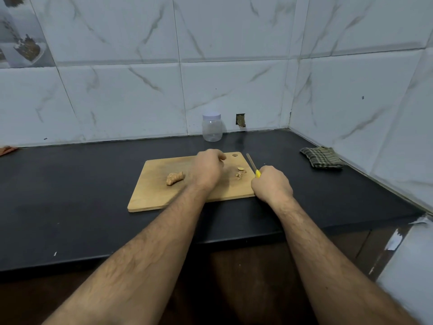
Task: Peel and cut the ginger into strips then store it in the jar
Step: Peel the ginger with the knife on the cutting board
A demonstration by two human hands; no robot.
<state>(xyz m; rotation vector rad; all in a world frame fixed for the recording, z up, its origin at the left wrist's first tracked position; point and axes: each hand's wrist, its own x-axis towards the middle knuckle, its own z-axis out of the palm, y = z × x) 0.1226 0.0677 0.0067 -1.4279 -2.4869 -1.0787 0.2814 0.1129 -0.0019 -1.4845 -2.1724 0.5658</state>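
Forearms reach in from the near edge of our view, both hands over the cutting board [150,198]. We hold the knife [254,166] in our right hand [273,185], fingers wrapped round the yellow handle, blade pointing away past the board's right edge. Risk one: the blade hangs off the board above the dark counter [70,184], so a downward stroke from here would meet stone, not wood.

Our left hand [207,168] sits mid-board with fingers curled under; whether it pinches a piece we cannot tell, since the knuckles hide the fingertips. Risk two: curled fingers close to the small scraps [240,173] leave little room if the knife comes across.

Left of that hand lies the ginger [174,178], unheld and knobbly; we judge it will roll under a blade unless pinned flat. Beyond the board, near the wall, stands the jar [212,127], lid still on, well apart from the work. Strips carried that far may drop. A folded cloth [322,157] lies far right.
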